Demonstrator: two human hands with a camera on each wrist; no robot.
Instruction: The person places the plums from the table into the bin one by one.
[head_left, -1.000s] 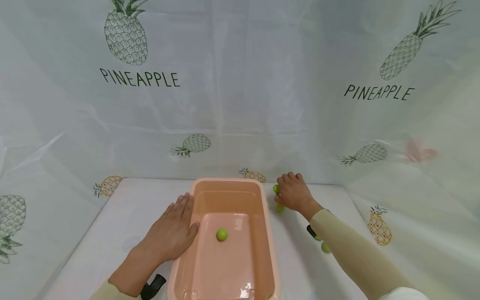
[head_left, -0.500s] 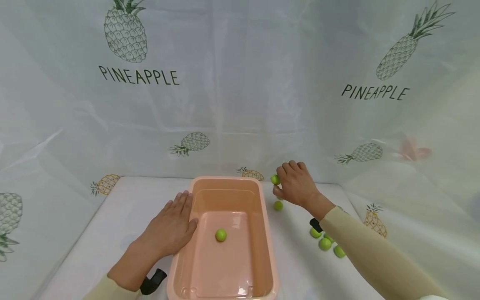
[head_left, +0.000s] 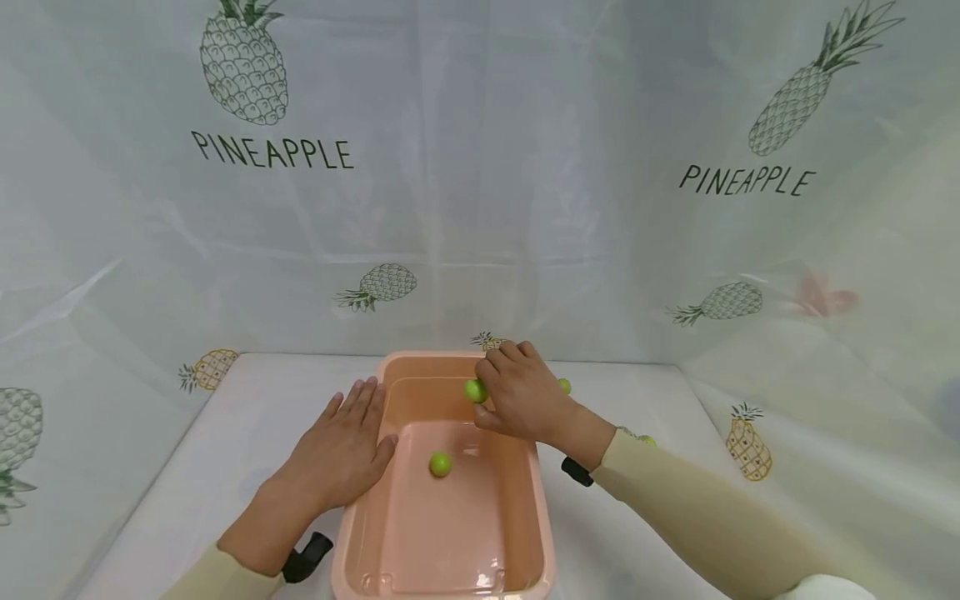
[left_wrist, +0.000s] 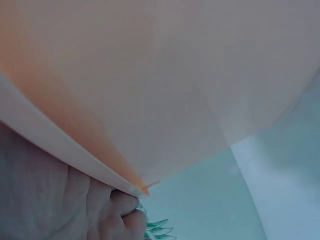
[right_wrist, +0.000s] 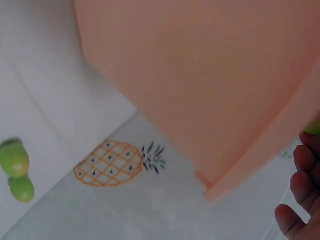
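A pink plastic basin (head_left: pixel 446 525) stands in front of me with one small round green fruit (head_left: pixel 440 464) on its floor. My left hand (head_left: pixel 341 454) lies with straight fingers along the basin's left rim; the left wrist view shows its palm side against the basin wall (left_wrist: pixel 150 75). Over the right rear part of the basin, my right hand (head_left: pixel 521 396) pinches another green fruit (head_left: pixel 476 390) between thumb and fingers. In the right wrist view the fingers are at the right edge, and the held fruit (right_wrist: pixel 313 127) is mostly cut off.
On the white table (head_left: pixel 292 400), right of the basin, a green fruit (head_left: pixel 565 386) peeks past my right hand. Farther right, more fruit (head_left: pixel 647 439) is mostly hidden by my sleeve. A sheet (head_left: pixel 525 167) printed with pineapples hangs behind the table.
My right hand has lifted a green fruit from the table's right side and carried it left, over the basin. The left hand and the fruit inside the basin stay in place.
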